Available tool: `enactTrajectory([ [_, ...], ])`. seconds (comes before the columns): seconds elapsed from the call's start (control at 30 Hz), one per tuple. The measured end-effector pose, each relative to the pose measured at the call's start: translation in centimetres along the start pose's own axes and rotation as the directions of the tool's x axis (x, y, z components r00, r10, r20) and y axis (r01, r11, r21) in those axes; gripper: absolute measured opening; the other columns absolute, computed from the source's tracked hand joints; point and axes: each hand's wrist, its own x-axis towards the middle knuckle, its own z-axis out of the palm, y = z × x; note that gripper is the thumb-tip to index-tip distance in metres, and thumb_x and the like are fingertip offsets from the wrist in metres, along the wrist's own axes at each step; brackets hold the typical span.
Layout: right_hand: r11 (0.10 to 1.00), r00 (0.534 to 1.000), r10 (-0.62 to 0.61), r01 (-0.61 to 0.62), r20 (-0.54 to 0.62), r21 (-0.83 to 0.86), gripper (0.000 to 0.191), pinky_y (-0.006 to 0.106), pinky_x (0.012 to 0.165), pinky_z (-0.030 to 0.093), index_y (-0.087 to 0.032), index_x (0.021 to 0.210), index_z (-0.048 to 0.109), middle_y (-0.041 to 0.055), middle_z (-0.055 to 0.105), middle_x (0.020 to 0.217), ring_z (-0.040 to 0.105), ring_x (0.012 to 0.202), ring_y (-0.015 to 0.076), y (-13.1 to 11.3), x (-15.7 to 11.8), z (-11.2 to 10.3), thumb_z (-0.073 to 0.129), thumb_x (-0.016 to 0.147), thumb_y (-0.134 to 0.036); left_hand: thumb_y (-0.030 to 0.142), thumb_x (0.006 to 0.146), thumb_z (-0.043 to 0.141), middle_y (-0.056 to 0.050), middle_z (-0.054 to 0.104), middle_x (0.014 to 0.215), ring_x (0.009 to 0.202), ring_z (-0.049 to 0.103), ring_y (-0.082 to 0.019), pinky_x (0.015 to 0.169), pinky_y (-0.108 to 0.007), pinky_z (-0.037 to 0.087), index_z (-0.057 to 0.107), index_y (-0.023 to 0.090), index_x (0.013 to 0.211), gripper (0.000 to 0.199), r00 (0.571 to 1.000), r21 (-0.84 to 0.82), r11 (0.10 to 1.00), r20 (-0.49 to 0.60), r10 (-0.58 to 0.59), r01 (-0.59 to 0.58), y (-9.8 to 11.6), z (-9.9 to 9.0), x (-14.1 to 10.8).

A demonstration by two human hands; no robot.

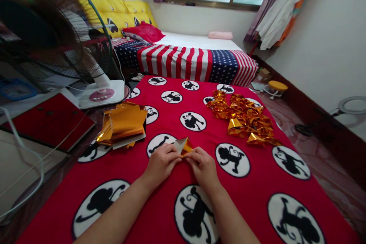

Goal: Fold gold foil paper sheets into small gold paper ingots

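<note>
A sheet of gold foil paper (186, 146), partly folded and with its pale back showing, is held up just above the red cloth. My left hand (163, 161) pinches its near left side. From the right, my right hand (201, 164) grips the near edge between thumb and fingers. The two hands almost meet at the paper's lower edge, and the fingertips cover part of the fold. To the left lies a stack of flat gold foil sheets (126, 120). A pile of folded gold foil pieces (246, 116) spreads over the cloth at the right.
The red cloth (183, 177) with black monkey figures covers the table. A fan (100, 89) stands at the left beside a red panel (48, 122). Behind the table is a bed (183, 61); a yellow stool (277, 85) is on the floor at right.
</note>
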Motion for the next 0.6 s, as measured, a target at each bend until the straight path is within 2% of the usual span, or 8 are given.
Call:
enactTrajectory([
  [0.13, 0.993, 0.992, 0.116, -0.115, -0.056, 0.014, 0.007, 0.027, 0.062, 0.043, -0.024, 0.08, 0.07, 0.0014, 0.065, 0.074, 0.058, 0.066, 0.0166, -0.17, 0.36, 0.32, 0.064, 0.084, -0.023, 0.023, 0.082, 0.068, -0.004, 0.066, 0.081, 0.08, 0.06, -0.017, 0.072, -0.03, 0.047, 0.071, 0.021, 0.076, 0.008, 0.989, -0.079, 0.986, -0.014, -0.15, 0.148, 0.06, -0.02, 0.06],
  [0.33, 0.989, 0.987, 0.145, -0.146, -0.063, -0.008, 0.01, 0.025, 0.058, 0.038, -0.023, 0.079, 0.069, 0.0009, 0.065, 0.071, 0.056, 0.063, 0.0155, -0.05, 0.57, 0.54, 0.062, 0.085, -0.026, 0.017, 0.085, 0.061, -0.005, 0.064, 0.081, 0.08, 0.059, -0.017, 0.076, -0.031, 0.046, 0.07, 0.019, 0.075, 0.013, 0.985, -0.09, 0.981, 0.004, -0.175, 0.174, 0.51, -0.22, 0.17],
  [0.6, 0.975, 0.974, 0.208, -0.214, -0.09, -0.056, 0.01, 0.024, 0.059, 0.036, -0.024, 0.081, 0.071, -0.0012, 0.063, 0.075, 0.055, 0.065, 0.013, -0.96, 0.81, 0.8, 0.063, 0.085, -0.026, 0.016, 0.078, 0.067, -0.003, 0.063, 0.078, 0.078, 0.058, -0.016, 0.073, -0.028, 0.044, 0.068, 0.018, 0.069, 0.01, 0.963, -0.12, 0.956, 0.003, -0.271, 0.269, 0.49, -0.31, 0.38],
])
